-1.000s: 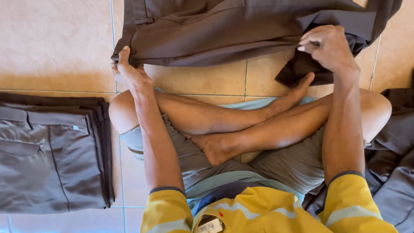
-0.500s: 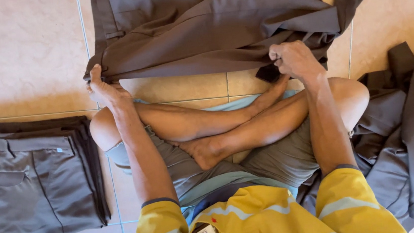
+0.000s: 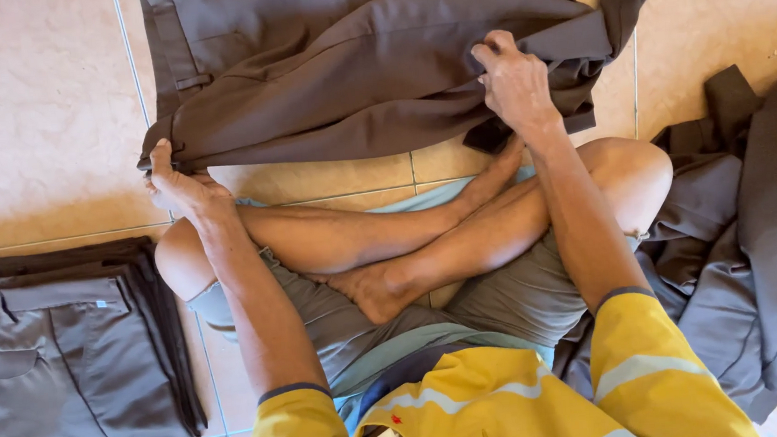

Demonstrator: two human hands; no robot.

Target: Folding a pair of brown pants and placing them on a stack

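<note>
two bare hands hold one pair of dark grey-brown trousers (image 3: 365, 61) that lies spread on the tiled floor (image 3: 33, 118) at the far side of the scene, just beyond the person's crossed legs (image 3: 409, 235). the left hand (image 3: 181, 185) is at the near left corner of the trousers, its fingers closed together and pinching the folded edge of the cloth there. the right hand (image 3: 516, 85) is at the near right part, fingers curled and clamped on a bunched fold of the fabric, knuckles turned up. between the two hands the near edge of the trousers runs roughly straight across, a little above the knees. to the left, near the person's hip, a neat stack of folded trousers (image 3: 59, 360) of the same colour rests on the floor, well apart from both hands. to the right, a loose heap of unfolded dark garments (image 3: 764, 223) lies beside the right knee. yellow sleeves (image 3: 645, 365) with pale stripes cover the upper arms.
</note>
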